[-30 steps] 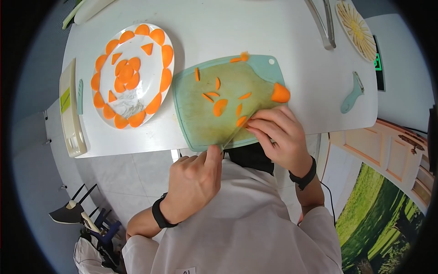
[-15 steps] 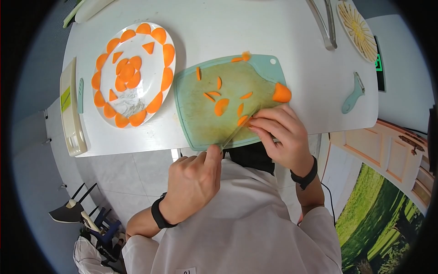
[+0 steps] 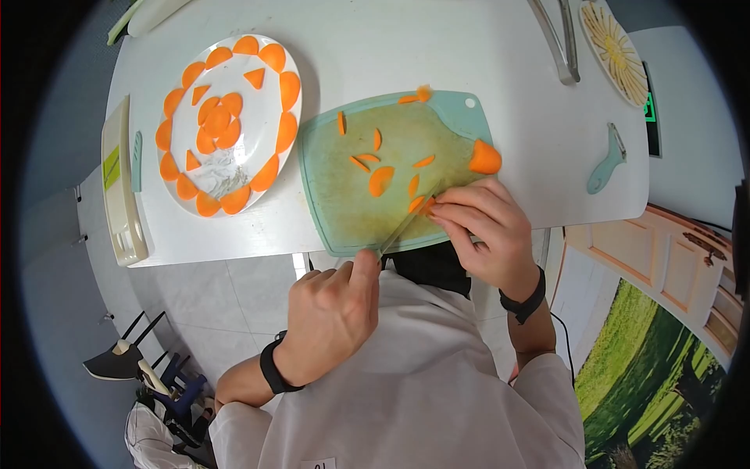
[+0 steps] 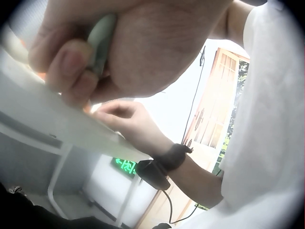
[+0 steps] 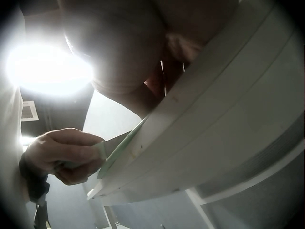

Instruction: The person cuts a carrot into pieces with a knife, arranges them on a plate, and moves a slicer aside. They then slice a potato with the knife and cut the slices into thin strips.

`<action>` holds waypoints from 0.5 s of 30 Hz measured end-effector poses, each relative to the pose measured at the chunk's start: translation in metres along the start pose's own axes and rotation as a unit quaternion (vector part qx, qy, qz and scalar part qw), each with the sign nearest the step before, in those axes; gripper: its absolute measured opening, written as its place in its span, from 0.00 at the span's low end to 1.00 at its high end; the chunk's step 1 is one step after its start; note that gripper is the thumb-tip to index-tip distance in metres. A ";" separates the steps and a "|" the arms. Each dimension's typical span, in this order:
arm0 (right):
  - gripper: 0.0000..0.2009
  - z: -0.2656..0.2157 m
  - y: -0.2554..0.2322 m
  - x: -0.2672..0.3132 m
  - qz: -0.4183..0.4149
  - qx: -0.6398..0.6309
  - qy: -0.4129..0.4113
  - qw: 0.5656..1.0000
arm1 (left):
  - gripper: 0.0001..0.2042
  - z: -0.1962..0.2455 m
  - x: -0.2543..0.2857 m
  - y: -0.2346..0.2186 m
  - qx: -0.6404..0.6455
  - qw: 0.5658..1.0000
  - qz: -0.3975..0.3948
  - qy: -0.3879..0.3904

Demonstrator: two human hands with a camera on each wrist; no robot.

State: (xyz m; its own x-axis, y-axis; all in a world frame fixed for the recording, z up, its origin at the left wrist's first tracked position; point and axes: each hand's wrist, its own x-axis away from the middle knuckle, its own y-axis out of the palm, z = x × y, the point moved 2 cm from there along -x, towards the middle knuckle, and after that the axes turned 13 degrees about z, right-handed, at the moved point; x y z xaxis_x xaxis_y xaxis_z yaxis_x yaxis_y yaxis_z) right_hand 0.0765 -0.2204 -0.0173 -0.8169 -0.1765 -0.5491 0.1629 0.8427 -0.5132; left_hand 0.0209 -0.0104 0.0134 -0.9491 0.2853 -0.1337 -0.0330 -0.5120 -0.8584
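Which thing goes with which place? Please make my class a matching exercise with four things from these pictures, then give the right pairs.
Column 1
1. Knife
2. Peeler
3. White plate
4. Carrot chunk

Column 2
A. At the right edge of the cutting board
B. Left of the board, with orange slices around its rim
C. Gripped in the left hand
D. On the table, right of the board

Pairs: 1-C, 2-D, 3-B, 4-A
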 end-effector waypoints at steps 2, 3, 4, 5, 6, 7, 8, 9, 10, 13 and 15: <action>0.10 0.000 0.000 0.000 -0.001 0.000 0.001 1.000 | 0.08 0.001 -0.001 -0.002 0.011 1.000 -0.010 -0.010; 0.10 0.000 0.000 0.000 -0.001 -0.001 0.002 1.000 | 0.08 0.001 -0.001 -0.002 0.010 1.000 -0.013 -0.012; 0.10 0.000 0.000 0.000 -0.002 -0.001 0.002 1.000 | 0.08 0.001 -0.001 -0.002 0.009 1.000 -0.016 -0.014; 0.10 0.000 0.000 0.000 -0.001 -0.001 0.001 1.000 | 0.08 0.001 -0.001 -0.002 0.009 1.000 -0.018 -0.015; 0.10 0.000 0.000 0.000 0.000 0.000 0.001 1.000 | 0.08 0.002 -0.001 -0.002 0.009 1.000 -0.020 -0.017; 0.10 0.000 0.000 0.000 0.001 0.000 0.001 1.000 | 0.08 0.002 -0.001 -0.003 0.009 1.000 -0.022 -0.019; 0.10 0.000 0.000 0.000 0.001 0.000 0.000 1.000 | 0.08 0.003 -0.002 -0.003 0.008 0.999 -0.024 -0.021; 0.10 0.000 0.000 0.000 0.001 0.000 0.000 1.000 | 0.08 0.003 -0.002 -0.004 0.007 0.999 -0.028 -0.018; 0.10 0.000 0.000 0.000 0.001 0.001 0.000 1.000 | 0.08 0.002 -0.002 -0.004 0.007 0.999 -0.032 -0.015; 0.10 0.000 0.000 0.001 0.000 -0.001 0.000 1.000 | 0.08 0.002 -0.004 -0.005 0.007 0.999 -0.036 -0.015; 0.10 0.000 0.000 0.000 0.000 -0.004 -0.002 1.000 | 0.08 0.003 -0.005 -0.006 0.005 0.999 -0.038 -0.021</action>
State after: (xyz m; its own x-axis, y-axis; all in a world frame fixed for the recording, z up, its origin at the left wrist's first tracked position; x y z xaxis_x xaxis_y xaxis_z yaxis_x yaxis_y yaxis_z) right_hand 0.0764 -0.2209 -0.0176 -0.8148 -0.1790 -0.5514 0.1581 0.8465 -0.5084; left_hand 0.0246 -0.0111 0.0209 -0.9559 0.2898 -0.0478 -0.1080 -0.4982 -0.8603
